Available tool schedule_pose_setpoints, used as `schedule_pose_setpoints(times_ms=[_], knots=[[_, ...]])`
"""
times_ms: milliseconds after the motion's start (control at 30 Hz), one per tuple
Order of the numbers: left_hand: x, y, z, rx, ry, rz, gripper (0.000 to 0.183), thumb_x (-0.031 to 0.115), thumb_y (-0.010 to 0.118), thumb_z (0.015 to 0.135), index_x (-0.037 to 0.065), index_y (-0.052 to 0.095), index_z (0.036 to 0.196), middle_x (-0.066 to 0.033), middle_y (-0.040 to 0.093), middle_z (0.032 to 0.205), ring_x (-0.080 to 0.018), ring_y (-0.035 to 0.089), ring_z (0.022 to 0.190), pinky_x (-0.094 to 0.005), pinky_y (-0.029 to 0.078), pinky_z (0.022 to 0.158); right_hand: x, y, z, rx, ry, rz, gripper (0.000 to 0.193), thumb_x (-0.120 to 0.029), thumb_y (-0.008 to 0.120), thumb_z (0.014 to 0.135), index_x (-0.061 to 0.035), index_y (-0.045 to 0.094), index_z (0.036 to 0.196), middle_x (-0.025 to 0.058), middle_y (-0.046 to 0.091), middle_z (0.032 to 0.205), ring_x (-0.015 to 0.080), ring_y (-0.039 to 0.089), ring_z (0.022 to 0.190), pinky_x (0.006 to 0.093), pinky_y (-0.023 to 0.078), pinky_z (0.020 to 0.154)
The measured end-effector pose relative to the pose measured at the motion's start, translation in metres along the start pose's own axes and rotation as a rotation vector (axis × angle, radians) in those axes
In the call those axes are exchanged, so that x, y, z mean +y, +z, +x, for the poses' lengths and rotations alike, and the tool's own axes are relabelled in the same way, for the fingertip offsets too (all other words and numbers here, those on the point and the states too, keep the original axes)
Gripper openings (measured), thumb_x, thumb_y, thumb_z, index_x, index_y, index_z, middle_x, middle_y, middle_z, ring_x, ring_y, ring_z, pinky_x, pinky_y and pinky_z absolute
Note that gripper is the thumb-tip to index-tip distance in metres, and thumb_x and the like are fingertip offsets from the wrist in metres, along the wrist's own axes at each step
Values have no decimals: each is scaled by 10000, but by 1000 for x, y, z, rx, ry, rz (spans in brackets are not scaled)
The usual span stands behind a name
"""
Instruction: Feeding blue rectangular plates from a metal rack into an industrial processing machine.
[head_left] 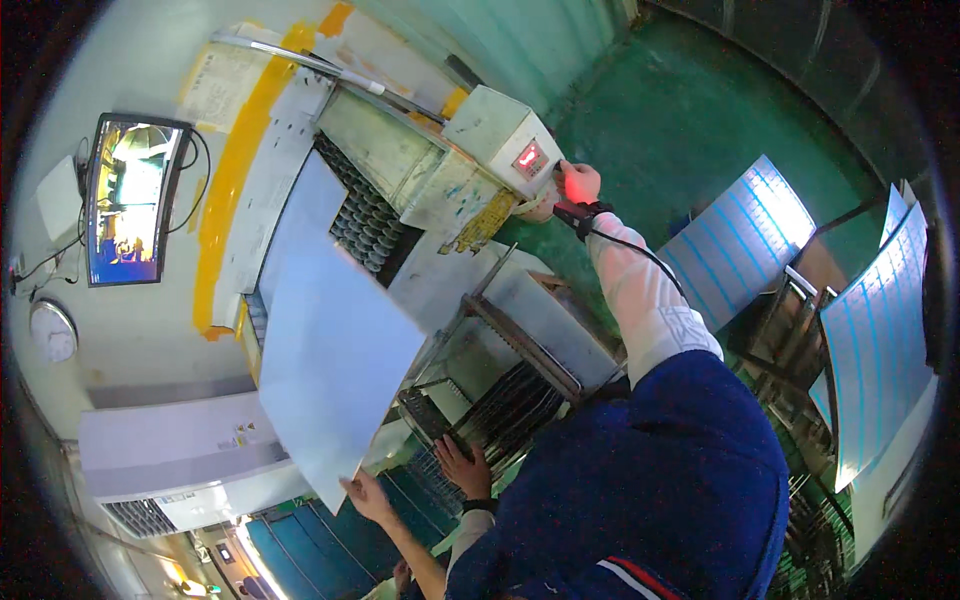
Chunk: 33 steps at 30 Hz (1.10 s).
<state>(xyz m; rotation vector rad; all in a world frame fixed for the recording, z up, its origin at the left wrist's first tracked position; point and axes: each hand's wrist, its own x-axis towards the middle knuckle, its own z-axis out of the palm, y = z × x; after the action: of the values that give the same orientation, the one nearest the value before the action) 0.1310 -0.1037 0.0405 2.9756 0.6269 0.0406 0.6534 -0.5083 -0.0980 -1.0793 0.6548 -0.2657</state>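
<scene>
While L hand (464,470) spreads wide nr dark bar (424,412), R hand (579,184) is at ctrl box (500,133); can't tell grip.

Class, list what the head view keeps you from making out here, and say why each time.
All in the head view:
Right hand: its exact contact with the box is unclear; the box's touched side is turned away.
Left hand: its forearm is mostly hidden by the blue top.
Other person's hand: the body is mostly cut off by the lower edge.
Under the sheet: covered by it.
Clock hands: too small.
</scene>
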Motion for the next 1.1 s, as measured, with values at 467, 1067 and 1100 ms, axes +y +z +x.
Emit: schedule_pose_setpoints(times_ms=[467,1067,1100], knots=[[-4,7,-15,12,-57,38,779,479,596,953,111,295,1570,-145,232,1638,-370,191,1508,-525,182,1194,-15,9,-32,20,54,37,301,-267,754,855,25,695,814,96,689,671,169,638,512,317,495,462],[-2,7,-8,34,-50,33,789,502,590,941,140,290,1574,-137,220,1644,-367,185,1510,-547,166,1185,2,4,-8,-19,19,-94,326,-276,723,907,36,682,991,98,704,804,169,657,646,304,543,568],[-7,9,-10,42,-48,32,790,501,592,940,139,290,1574,-137,220,1644,-364,183,1511,-544,164,1186,4,5,-8,-25,25,-95,321,-273,720,910,35,683,992,97,703,802,165,653,640,299,540,565]])
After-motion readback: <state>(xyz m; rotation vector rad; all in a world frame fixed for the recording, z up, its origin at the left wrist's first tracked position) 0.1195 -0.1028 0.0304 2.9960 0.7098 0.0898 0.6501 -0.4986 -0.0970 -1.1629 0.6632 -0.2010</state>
